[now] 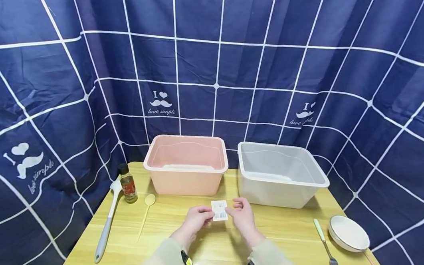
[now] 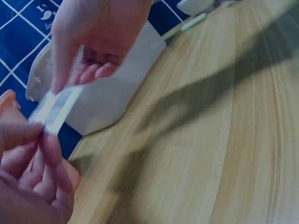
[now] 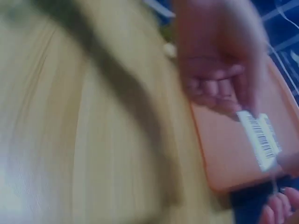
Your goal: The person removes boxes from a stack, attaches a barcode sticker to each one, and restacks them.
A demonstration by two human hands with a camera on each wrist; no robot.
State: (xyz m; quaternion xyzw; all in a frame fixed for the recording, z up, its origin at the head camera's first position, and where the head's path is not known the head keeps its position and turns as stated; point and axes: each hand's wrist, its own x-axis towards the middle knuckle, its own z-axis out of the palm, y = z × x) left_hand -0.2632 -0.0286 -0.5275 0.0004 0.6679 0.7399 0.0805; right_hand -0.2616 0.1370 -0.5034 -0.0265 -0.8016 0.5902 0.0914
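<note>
We are holding a small white packet (image 1: 219, 210) up over the wooden table (image 1: 189, 245), between our two hands and just in front of the two tubs. Our left hand (image 1: 195, 220) is pinching the packet's left edge between thumb and fingertips, and our right hand (image 1: 242, 215) is pinching its right edge the same way, so both hands are clamped on the one packet. The packet is carrying a printed barcode (the right wrist view is showing the black bars on it (image 3: 260, 139), though the picture is blurred). In the left wrist view the packet (image 2: 57, 108) is hanging tilted between the left fingers (image 2: 50, 150) below and the right hand (image 2: 96, 35) above.

Behind the packet, a pink tub (image 1: 186, 164) is standing on the table, and a grey-white tub (image 1: 279, 173) is standing just to its right, the two near each other but not touching. At the left of the table a small bottle (image 1: 127, 183) with a dark cap is standing upright beside the pink tub, a long white and grey spatula (image 1: 107, 223) is lying near the table's left edge, and a pale wooden spoon (image 1: 146, 213) is lying between the spatula and our hands. At the right, a fork (image 1: 324, 238) with a pale green handle is lying just beside a white bowl (image 1: 348, 232).
</note>
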